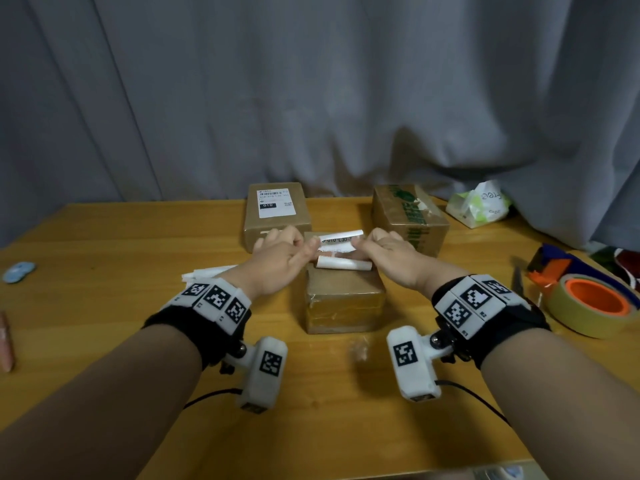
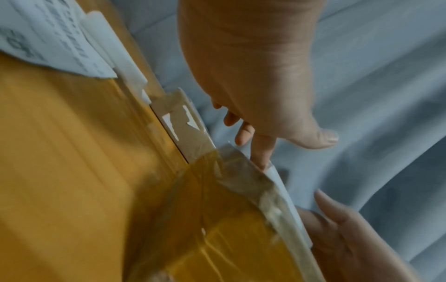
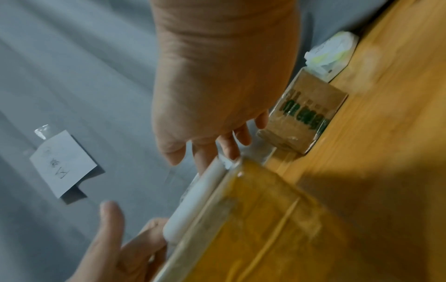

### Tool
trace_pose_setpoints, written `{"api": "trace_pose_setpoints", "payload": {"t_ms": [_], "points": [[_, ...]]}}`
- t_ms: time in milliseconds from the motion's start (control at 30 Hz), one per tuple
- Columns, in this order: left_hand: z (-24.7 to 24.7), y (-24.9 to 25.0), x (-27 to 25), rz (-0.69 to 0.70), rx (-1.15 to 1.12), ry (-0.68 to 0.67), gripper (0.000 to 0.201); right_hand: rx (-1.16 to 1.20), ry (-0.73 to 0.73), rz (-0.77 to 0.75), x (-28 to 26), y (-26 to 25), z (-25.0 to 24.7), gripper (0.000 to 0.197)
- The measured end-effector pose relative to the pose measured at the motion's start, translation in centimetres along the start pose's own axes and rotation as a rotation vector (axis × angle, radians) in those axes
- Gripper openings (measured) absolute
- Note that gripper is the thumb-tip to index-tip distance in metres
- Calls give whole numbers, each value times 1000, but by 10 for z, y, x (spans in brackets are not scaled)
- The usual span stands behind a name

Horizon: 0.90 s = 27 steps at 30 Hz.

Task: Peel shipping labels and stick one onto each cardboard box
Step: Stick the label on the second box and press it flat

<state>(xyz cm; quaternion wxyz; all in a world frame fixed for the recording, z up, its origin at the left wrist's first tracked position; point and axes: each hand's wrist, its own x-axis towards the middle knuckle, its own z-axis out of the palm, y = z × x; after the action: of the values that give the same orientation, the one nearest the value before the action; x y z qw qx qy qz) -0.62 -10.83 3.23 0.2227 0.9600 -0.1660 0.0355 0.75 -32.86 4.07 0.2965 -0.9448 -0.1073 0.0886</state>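
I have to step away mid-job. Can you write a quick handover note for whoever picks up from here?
Left hand and right hand both pinch a curled shipping label over the far end of the near box.
Far left box already carries its label.
Far right box, printed in green, shows no label.
Spare white sheets lie on the table by the left wrist.
Left: press this label flat, then label the far right box.

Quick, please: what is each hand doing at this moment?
Left hand: pinches the label over the near box.
Right hand: pinches the same label.
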Motion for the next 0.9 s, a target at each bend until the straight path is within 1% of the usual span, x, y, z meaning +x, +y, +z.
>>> {"api": "trace_pose_setpoints", "payload": {"t_ms": [67, 133, 167, 200, 267, 333, 400, 467, 533, 633, 700, 733, 800, 833, 900], "points": [[-7, -8, -4, 7, -18, -15, 118, 1, -40, -21, -4, 4, -8, 54], [-9, -11, -8, 19, -58, 1, 109, 33, -42, -62, -8, 3, -17, 48], [-8, -10, -9, 13, -100, 13, 101, 37, -28, -106, -8, -2, -17, 46], [-6, -10, -10, -8, -160, 24, 88, 29, -20, -162, -7, -10, -14, 43], [-1, -11, -11, -83, -285, 11, 63, 18, -33, -247, -3, -23, -2, 39], [1, -13, -13, -139, -342, -20, 53, 110, -47, -245, -1, -30, 10, 42], [1, -14, -13, -152, -326, -28, 45, 229, -46, -210, -3, -33, 12, 42], [1, -13, -10, -163, -294, -23, 39, 258, -80, -205, -7, -35, 7, 35], [4, -10, -7, -182, -255, 13, 30, 247, -118, -192, -11, -35, 4, 40], [8, -5, 0, -189, -237, 111, 28, 256, -143, -205, -17, -35, 5, 48], [8, 5, 3, -203, -182, 155, 18, 272, -147, -209, -19, -35, 5, 47], [8, 9, 3, -198, -138, 179, 15, 294, -137, -206, -20, -36, 4, 43], [8, 16, 2, -181, -82, 180, 17, 336, -76, -193, -19, -36, 2, 32], [7, 17, 2, -175, -78, 165, 20, 308, -21, -200, -16, -35, 2, 27], [4, 18, 1, -167, -80, 128, 25, 141, 78, -222, -8, -32, 4, 17]]}}
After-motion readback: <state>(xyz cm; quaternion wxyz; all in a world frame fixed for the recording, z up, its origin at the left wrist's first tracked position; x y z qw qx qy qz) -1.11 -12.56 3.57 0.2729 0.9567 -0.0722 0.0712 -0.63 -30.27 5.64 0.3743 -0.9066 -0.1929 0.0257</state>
